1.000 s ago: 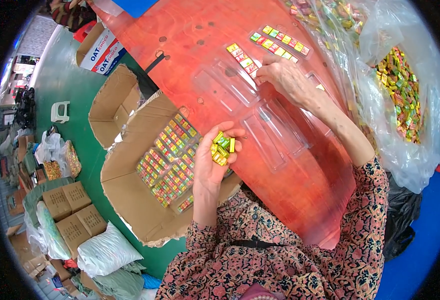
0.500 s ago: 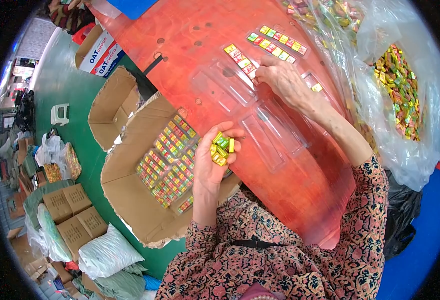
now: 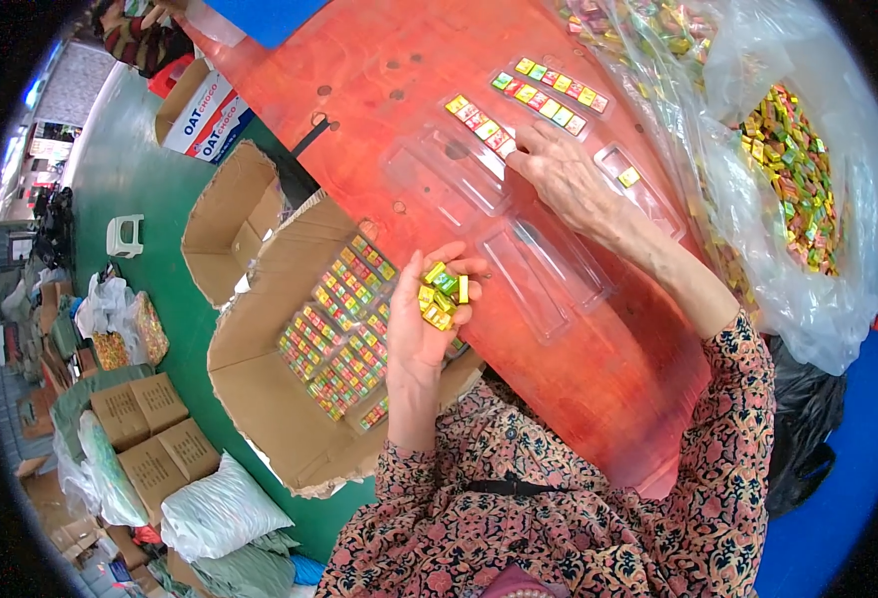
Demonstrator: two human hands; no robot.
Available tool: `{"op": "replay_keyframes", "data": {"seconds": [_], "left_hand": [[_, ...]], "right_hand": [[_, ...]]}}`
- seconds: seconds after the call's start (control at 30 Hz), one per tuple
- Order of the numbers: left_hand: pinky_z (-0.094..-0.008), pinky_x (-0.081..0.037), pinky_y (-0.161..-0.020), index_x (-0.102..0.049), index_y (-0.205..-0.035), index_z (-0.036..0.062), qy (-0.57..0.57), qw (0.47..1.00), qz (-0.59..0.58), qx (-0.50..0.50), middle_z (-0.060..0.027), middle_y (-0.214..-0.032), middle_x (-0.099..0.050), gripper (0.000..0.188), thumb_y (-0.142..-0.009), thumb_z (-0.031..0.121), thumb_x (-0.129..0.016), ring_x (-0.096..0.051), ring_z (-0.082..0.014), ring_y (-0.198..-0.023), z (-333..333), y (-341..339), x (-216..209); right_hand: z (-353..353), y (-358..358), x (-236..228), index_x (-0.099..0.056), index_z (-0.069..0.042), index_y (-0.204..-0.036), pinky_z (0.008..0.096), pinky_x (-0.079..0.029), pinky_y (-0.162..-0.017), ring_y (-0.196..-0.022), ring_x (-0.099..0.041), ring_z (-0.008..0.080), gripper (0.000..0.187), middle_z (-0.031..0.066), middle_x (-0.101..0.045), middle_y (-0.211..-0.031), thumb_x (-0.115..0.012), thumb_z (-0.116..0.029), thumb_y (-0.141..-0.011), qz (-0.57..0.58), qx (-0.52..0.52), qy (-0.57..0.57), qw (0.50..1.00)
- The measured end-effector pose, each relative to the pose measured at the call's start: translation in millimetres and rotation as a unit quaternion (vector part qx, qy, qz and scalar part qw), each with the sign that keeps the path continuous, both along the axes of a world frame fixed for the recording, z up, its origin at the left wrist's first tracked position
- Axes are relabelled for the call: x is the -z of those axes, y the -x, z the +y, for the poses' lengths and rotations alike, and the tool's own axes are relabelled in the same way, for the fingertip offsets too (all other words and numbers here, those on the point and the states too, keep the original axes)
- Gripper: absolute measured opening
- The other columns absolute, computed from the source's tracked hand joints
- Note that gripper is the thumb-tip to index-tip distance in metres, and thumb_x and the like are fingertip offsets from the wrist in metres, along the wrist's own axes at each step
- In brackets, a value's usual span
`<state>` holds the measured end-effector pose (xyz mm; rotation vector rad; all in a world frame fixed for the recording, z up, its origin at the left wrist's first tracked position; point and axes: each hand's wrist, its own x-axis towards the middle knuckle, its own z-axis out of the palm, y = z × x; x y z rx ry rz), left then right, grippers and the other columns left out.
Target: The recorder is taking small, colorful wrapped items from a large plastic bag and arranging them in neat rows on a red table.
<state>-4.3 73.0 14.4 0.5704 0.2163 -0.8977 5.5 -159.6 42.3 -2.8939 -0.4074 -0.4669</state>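
Note:
My left hand is cupped around several small yellow and green foil-wrapped candies, near the table's left edge. Fingertips together, my right hand reaches down to the lower end of a candy row in a clear plastic tray; what it pinches is hidden. Empty clear trays lie between my hands, with more compartments closer to me. Beyond the right hand are two filled rows of candies. A tray with a single yellow candy lies beside my right wrist.
The red table runs diagonally. A large clear bag of loose candies stands at the right. At the left, a cardboard box holds filled trays. Cartons, sacks and a white stool are on the green floor.
The right hand has shifted only slightly at the row's end, and its forearm has moved a little. The left hand keeps its candies in place. The view has tilted slightly.

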Motion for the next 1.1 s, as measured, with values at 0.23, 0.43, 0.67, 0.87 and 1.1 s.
{"op": "replay_keyframes", "data": {"seconds": [0.23,0.43,0.67,0.87,1.1], "left_hand": [[-0.0227,-0.039,-0.040,-0.043,-0.117,-0.0023,0.037,0.999,0.014,0.031,-0.0199,-0.107,-0.053,0.041,-0.091,0.029,-0.038,-0.055,-0.0227,-0.070,5,1,-5],[-0.0196,-0.032,-0.033,-0.047,-0.099,-0.0004,0.005,0.998,-0.056,0.021,-0.0129,-0.080,-0.053,0.023,-0.090,0.020,-0.042,-0.047,-0.0172,-0.052,0,11,-13],[-0.0200,-0.032,-0.033,-0.046,-0.101,-0.0002,0.025,0.997,-0.060,0.038,-0.0131,-0.079,-0.053,0.023,-0.092,0.020,-0.040,-0.045,-0.0159,-0.049,-4,9,-11],[-0.0205,-0.038,-0.039,-0.044,-0.117,-0.0009,0.038,0.998,0.058,0.003,-0.0152,-0.087,-0.057,0.038,-0.091,0.027,-0.043,-0.055,-0.0196,-0.063,4,1,0],[-0.0226,-0.044,-0.048,-0.043,-0.117,-0.0051,0.054,0.995,0.072,-0.046,-0.0206,-0.101,-0.056,0.042,-0.092,0.028,-0.040,-0.056,-0.0226,-0.077,15,-10,2]], "right_hand": [[34,21,-17,-0.057,0.000,-0.074,0.0367,-0.043,-0.062,-0.075,-0.052,0.0261,0.009,0.0123,-0.051,-0.074,-0.053,-0.008,-0.070,0.013,-0.051,-0.156,0.986],[69,36,-17,-0.058,0.004,-0.085,0.0350,-0.046,-0.062,-0.072,-0.057,0.0261,0.018,0.0141,-0.054,-0.076,-0.056,-0.013,-0.080,0.165,-0.113,-0.335,0.921],[71,33,-10,-0.058,0.002,-0.083,0.0273,-0.047,-0.057,-0.065,-0.058,0.0134,0.012,0.0074,-0.060,-0.070,-0.060,-0.006,-0.074,0.318,-0.040,-0.632,0.705],[36,4,-12,-0.059,0.001,-0.087,0.0231,-0.046,-0.064,-0.070,-0.056,0.0083,0.013,0.0040,-0.061,-0.077,-0.060,-0.004,-0.075,0.142,0.022,-0.580,0.802],[20,-46,-3,-0.061,0.004,-0.090,0.0262,-0.047,-0.062,-0.071,-0.059,0.0130,0.020,0.0085,-0.064,-0.077,-0.062,-0.008,-0.073,0.076,0.135,-0.479,0.864]]}}
